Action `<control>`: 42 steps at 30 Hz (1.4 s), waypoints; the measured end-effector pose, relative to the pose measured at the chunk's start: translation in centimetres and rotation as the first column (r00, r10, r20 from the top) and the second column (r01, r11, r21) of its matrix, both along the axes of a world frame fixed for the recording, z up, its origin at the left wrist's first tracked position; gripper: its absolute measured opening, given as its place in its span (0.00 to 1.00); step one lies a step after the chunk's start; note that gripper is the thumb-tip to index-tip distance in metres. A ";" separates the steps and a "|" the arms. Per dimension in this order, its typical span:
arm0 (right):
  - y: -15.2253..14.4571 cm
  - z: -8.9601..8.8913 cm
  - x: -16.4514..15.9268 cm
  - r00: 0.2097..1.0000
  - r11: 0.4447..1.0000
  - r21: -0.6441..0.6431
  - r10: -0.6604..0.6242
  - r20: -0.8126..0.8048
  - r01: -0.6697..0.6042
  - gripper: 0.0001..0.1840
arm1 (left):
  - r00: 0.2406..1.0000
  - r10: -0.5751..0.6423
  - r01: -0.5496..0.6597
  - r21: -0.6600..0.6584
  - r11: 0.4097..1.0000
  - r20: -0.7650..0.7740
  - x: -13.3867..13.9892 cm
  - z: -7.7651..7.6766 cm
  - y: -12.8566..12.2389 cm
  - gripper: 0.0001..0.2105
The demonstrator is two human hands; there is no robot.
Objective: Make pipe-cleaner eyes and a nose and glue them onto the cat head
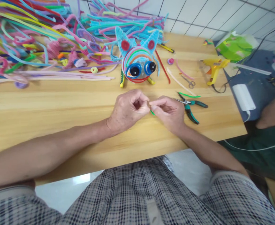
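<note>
My left hand [130, 109] and my right hand [169, 112] meet fingertip to fingertip above the table, each closed in a pinch. A short green piece of pipe cleaner [152, 112] peeks out just below the fingertips; most of it is hidden by the fingers. Right behind the hands stands a striped pipe-cleaner animal figure [138, 61] with blue ears, red ear centres and big black eyes ringed in blue. Green-handled pliers [190, 106] lie with jaws spread beside my right hand, near a loose green pipe cleaner [189, 95].
A heap of coloured pipe cleaners [46, 40] covers the back left of the wooden table [81, 109]. Small scissors [190, 82], a yellow hot glue gun [214, 68] with a cord, and a green bag [237, 47] are at the right. Another person's arm [273, 107] shows at the right edge.
</note>
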State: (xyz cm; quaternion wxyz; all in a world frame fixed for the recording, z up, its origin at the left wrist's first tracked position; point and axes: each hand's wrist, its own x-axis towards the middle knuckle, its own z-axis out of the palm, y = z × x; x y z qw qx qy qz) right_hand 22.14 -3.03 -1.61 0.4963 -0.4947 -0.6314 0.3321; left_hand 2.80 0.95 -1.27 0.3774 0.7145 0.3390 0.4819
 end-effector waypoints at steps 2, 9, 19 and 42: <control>0.0 0.1 0.1 1.000 1.000 -0.021 -0.006 -0.008 0.006 0.05 | 1.000 -0.016 0.016 0.018 1.000 -0.010 -0.1 0.0 0.1 0.05; 0.2 0.2 0.2 0.999 0.997 -0.080 -0.010 -0.051 0.006 0.09 | 0.998 -0.042 0.046 0.092 0.995 -0.043 -0.2 -0.2 0.4 0.05; 0.5 0.6 0.4 0.999 0.992 -0.123 0.026 -0.043 -0.031 0.03 | 0.988 -0.104 0.117 0.117 0.986 -0.116 -0.6 0.0 1.1 0.07; 0.4 0.6 0.2 0.995 0.998 -0.061 0.019 -0.095 -0.025 0.04 | 0.997 -0.078 0.080 0.223 0.972 -0.016 -0.1 -1.0 0.8 0.05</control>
